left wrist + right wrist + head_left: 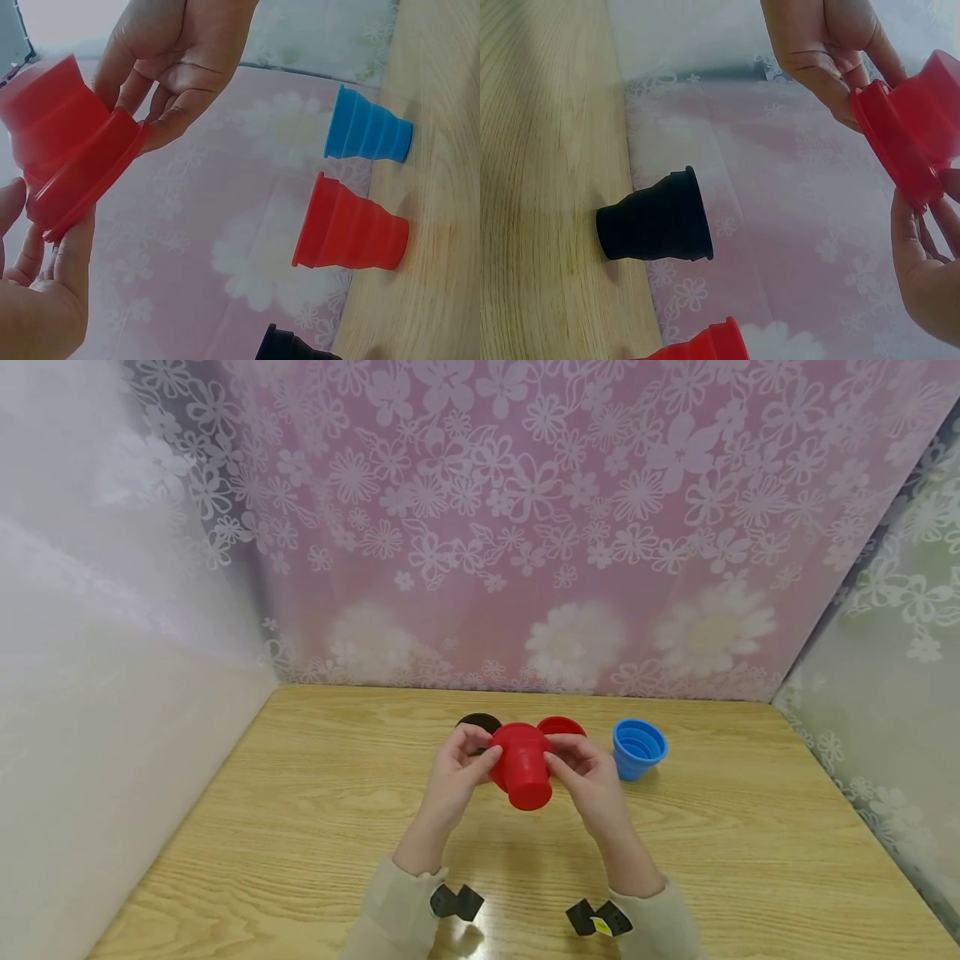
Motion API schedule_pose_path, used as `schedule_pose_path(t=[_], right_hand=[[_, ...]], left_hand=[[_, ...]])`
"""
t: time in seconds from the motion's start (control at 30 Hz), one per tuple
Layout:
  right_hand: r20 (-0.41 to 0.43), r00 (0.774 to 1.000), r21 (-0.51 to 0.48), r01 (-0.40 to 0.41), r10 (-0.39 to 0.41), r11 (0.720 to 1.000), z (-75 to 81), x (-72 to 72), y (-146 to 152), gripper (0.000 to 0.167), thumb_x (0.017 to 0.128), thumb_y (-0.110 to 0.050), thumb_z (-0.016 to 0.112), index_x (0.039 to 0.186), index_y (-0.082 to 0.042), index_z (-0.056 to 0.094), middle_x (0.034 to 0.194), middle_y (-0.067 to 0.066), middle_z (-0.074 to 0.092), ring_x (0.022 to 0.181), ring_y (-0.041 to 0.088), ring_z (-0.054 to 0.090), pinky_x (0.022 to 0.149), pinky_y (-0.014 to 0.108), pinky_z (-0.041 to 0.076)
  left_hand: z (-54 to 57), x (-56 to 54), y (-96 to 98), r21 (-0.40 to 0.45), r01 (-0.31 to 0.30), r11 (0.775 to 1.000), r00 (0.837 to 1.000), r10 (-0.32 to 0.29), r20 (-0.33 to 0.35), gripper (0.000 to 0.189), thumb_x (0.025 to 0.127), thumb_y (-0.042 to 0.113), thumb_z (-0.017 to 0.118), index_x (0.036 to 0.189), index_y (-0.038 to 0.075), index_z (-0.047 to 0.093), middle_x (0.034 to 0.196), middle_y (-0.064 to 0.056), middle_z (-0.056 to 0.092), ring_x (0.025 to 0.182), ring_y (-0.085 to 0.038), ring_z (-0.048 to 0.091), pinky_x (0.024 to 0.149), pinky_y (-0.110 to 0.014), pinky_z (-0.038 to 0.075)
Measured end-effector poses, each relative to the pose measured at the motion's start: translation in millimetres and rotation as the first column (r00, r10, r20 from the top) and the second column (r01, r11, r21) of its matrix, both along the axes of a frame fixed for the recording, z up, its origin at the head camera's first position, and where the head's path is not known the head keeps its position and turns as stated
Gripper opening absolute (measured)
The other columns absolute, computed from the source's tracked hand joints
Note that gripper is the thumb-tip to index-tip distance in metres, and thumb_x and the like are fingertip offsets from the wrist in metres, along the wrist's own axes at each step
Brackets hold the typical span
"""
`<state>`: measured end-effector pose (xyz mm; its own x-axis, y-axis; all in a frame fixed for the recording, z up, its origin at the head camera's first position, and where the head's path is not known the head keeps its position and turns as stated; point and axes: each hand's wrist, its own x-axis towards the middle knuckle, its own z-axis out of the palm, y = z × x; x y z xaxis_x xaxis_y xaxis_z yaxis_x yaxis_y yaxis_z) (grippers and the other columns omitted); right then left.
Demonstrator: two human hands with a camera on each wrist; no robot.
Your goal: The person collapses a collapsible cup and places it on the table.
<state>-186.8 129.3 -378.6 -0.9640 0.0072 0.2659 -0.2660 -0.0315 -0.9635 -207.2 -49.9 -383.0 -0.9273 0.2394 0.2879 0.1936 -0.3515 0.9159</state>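
Observation:
My left hand and my right hand pinch opposite sides of the rim of a red collapsible cup, held up over the table. Its narrow base points down toward me in the head view. Part of its wall is folded in near the rim, as the wrist views show. Behind it stand a black collapsible cup and a second red collapsible cup, both upright, extended and partly hidden in the head view. Right of my right hand stands a blue collapsible cup, upright with its mouth up.
The cups stand on a wood-grain table. A pink flowered sheet rises along its back edge. Pale sheets border it at the left and right. A black wrist device sits on each beige sleeve.

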Motion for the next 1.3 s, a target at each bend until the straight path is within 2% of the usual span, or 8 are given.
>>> schedule_pose_path(t=[0.17, 0.3, 0.47, 0.57, 0.77, 0.93, 1.03, 1.3], right_hand=[[-0.017, 1.000, 0.013, -0.011, 0.012, 1.000, -0.2, 1.1, -1.0, 0.028, 0.082, -0.002, 0.060, 0.109, 0.006, 0.054, 0.098, 0.007, 0.058, 0.083, 0.019, 0.058, 0.070, 0.032, 0.051], [-0.039, 0.999, 0.002, -0.024, 0.024, 1.000, -1.4, 1.8, -1.6, 0.028, 0.084, -0.002, 0.058, 0.110, 0.007, 0.053, 0.097, 0.004, 0.058, 0.081, 0.018, 0.058, 0.067, 0.030, 0.052], [-0.065, 0.995, -0.052, -0.078, 0.075, 0.996, -2.5, 3.0, -2.2, 0.030, 0.086, -0.001, 0.054, 0.113, 0.010, 0.049, 0.098, 0.003, 0.058, 0.083, 0.018, 0.057, 0.067, 0.030, 0.052], [-0.085, 0.990, -0.093, -0.121, 0.113, 0.988, -3.3, 2.8, -2.1, 0.030, 0.087, -0.001, 0.053, 0.115, 0.010, 0.048, 0.098, 0.004, 0.057, 0.084, 0.017, 0.057, 0.067, 0.030, 0.052], [-0.113, 0.976, -0.141, -0.204, 0.189, 0.969, -4.8, 2.7, -1.1, 0.026, 0.087, 0.000, 0.052, 0.110, -0.010, 0.061, 0.099, 0.003, 0.057, 0.085, 0.016, 0.056, 0.068, 0.028, 0.051], [-0.108, 0.976, -0.139, -0.205, 0.191, 0.969, -4.8, 2.7, -1.3, 0.029, 0.087, -0.001, 0.053, 0.107, -0.020, 0.063, 0.099, 0.002, 0.057, 0.085, 0.016, 0.056, 0.068, 0.028, 0.051], [-0.095, 0.981, -0.120, -0.178, 0.167, 0.977, -4.8, 2.7, -1.8, 0.028, 0.086, -0.001, 0.054, 0.108, -0.016, 0.063, 0.098, 0.002, 0.059, 0.084, 0.016, 0.057, 0.067, 0.028, 0.052], [-0.048, 0.997, -0.053, -0.062, 0.060, 0.997, -4.0, 3.6, -5.7, 0.031, 0.084, -0.002, 0.057, 0.113, 0.011, 0.053, 0.093, 0.000, 0.062, 0.078, 0.017, 0.059, 0.066, 0.029, 0.052]], left_hand=[[-1.8, -1.2, 0.8, -0.020, -0.009, 1.000, 1.000, 0.009, 0.012, 0.014, 0.085, 0.001, 0.056, 0.094, 0.001, 0.046, 0.085, -0.008, 0.057, 0.067, -0.016, 0.061, 0.063, -0.032, 0.052], [-0.2, 0.7, 0.9, -0.061, 0.010, 0.998, 1.000, -0.010, 0.002, 0.020, 0.085, 0.001, 0.056, 0.101, -0.004, 0.046, 0.092, -0.011, 0.057, 0.071, -0.016, 0.061, 0.066, -0.034, 0.052], [2.2, 3.5, 1.5, -0.103, 0.048, 0.994, 0.997, -0.054, -0.057, 0.030, 0.086, -0.005, 0.049, 0.116, -0.009, 0.047, 0.104, -0.018, 0.054, 0.079, -0.015, 0.060, 0.070, -0.035, 0.051], [-3.6, 0.4, 2.0, -0.102, 0.057, 0.993, 0.993, -0.067, -0.096, 0.031, 0.086, -0.005, 0.050, 0.117, -0.009, 0.049, 0.106, -0.019, 0.054, 0.082, -0.017, 0.059, 0.071, -0.033, 0.051], [-4.6, 2.0, 1.9, -0.117, 0.073, 0.990, 0.984, -0.091, -0.152, 0.031, 0.086, 0.005, 0.055, 0.115, -0.007, 0.052, 0.106, -0.019, 0.055, 0.086, -0.020, 0.058, 0.073, -0.035, 0.050], [-3.5, 3.1, 1.3, -0.114, 0.078, 0.990, 0.982, -0.097, -0.163, 0.033, 0.086, 0.009, 0.057, 0.114, -0.007, 0.053, 0.104, -0.019, 0.056, 0.086, -0.021, 0.058, 0.073, -0.035, 0.050], [-2.1, 4.0, 1.1, -0.103, 0.081, 0.991, 0.984, -0.096, -0.151, 0.035, 0.085, 0.011, 0.058, 0.114, -0.008, 0.053, 0.104, -0.018, 0.056, 0.086, -0.021, 0.058, 0.073, -0.035, 0.050], [-2.4, 3.2, 2.6, -0.118, 0.047, 0.992, 0.993, -0.060, -0.106, 0.031, 0.085, 0.007, 0.058, 0.113, -0.006, 0.056, 0.104, -0.018, 0.058, 0.083, -0.022, 0.060, 0.073, -0.037, 0.050]])
